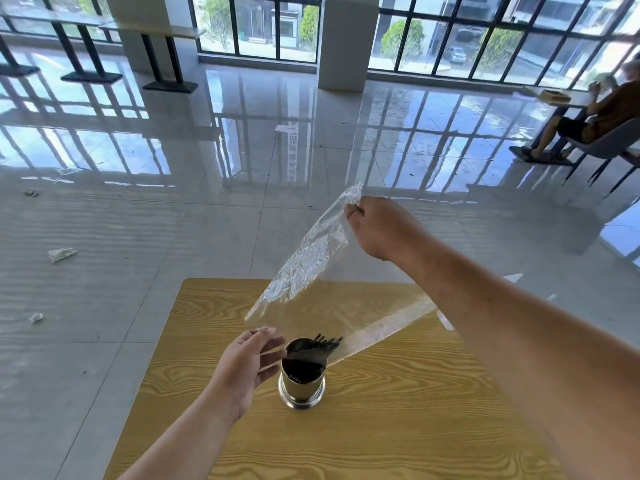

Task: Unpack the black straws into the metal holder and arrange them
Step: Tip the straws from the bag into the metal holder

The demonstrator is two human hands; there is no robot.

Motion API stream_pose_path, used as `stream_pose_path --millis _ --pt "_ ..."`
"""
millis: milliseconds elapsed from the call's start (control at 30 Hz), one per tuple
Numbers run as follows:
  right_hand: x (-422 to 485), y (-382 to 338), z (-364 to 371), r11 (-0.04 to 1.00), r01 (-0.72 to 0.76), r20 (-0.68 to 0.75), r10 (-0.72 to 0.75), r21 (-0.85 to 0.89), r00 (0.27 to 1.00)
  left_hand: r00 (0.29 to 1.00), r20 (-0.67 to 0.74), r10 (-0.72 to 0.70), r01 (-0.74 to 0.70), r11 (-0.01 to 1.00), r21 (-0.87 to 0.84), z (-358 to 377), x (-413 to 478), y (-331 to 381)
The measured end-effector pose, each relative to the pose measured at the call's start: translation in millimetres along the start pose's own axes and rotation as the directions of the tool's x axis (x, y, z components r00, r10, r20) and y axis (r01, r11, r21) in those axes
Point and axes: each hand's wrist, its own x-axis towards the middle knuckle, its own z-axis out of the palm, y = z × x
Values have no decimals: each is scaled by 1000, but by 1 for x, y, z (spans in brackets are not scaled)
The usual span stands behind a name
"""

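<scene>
A shiny metal holder (302,389) stands upright on the wooden table (381,427). Black straws (323,342) fill it, their tips leaning out to the right over the rim. My right hand (379,225) is raised high above the table and pinches the top corner of a clear plastic bag (308,261). The bag hangs down and its lower end drapes over the holder's mouth. My left hand (247,363) hovers just left of the holder with fingers spread, holding nothing, its fingertips near the bag's lower edge.
The table's far edge lies just beyond the holder, with glossy tiled floor past it. Scraps of litter (61,253) lie on the floor at left. A seated person (588,119) is at a table far right. Bar-height tables (166,57) stand by the windows.
</scene>
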Motion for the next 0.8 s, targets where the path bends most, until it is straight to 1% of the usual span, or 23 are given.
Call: stream_pose_path --millis 133,267,333,400,500,567,700,800 --pt "1 -6 -30 1000 18 -29 -19 -21 999 999 33 25 -25 1000 0 9 -4 11" --pt "-2 -5 -67 999 -42 -21 42 19 999 996 69 58 -62 997 53 19 -9 25" --pt "0 4 -88 991 -102 -29 105 87 994 992 91 84 -93 991 100 26 -14 34" --pt "-1 21 -109 953 -168 -34 183 252 983 986 132 103 -124 979 160 33 -18 42" --pt "-12 52 -128 817 -201 -44 266 540 963 973 205 104 -153 959 239 45 -22 52" --pt "-22 73 -127 712 -193 -44 300 676 953 970 222 103 -156 959 235 53 -23 55" --pt "-36 101 -105 519 -151 -52 356 841 933 972 227 61 -103 979 176 64 -22 56" --pt "-43 110 -81 330 -96 -47 401 939 915 957 290 6 -51 988 146 69 -24 57"
